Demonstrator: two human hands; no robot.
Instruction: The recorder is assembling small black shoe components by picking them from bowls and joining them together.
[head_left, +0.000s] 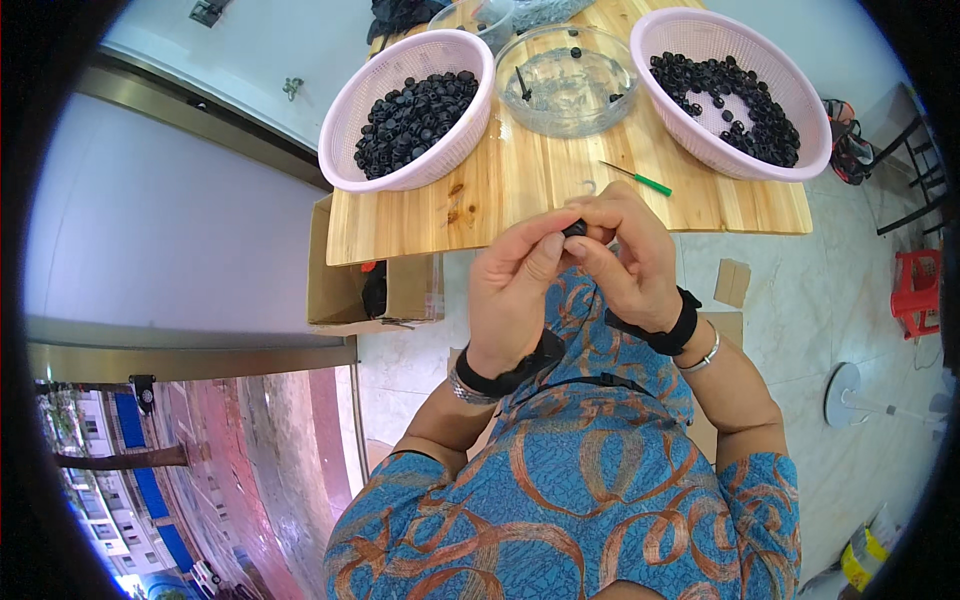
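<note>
Between the fingertips of both hands sits a small round black plastic part, held just in front of the table's near edge. My left hand pinches it from the left with thumb and index finger. My right hand grips it from the right, its fingers curled round and partly hiding it. Just beyond the right hand lies a thin screwdriver with a green handle. A pink basket at the left is heaped with black parts, and another pink basket at the right holds more, with its bottom partly bare.
On the wooden table, a clear round tray stands between the baskets with a few black pieces in it. Behind it is a clear bowl. Under the left edge is a cardboard box. A red stool stands far right.
</note>
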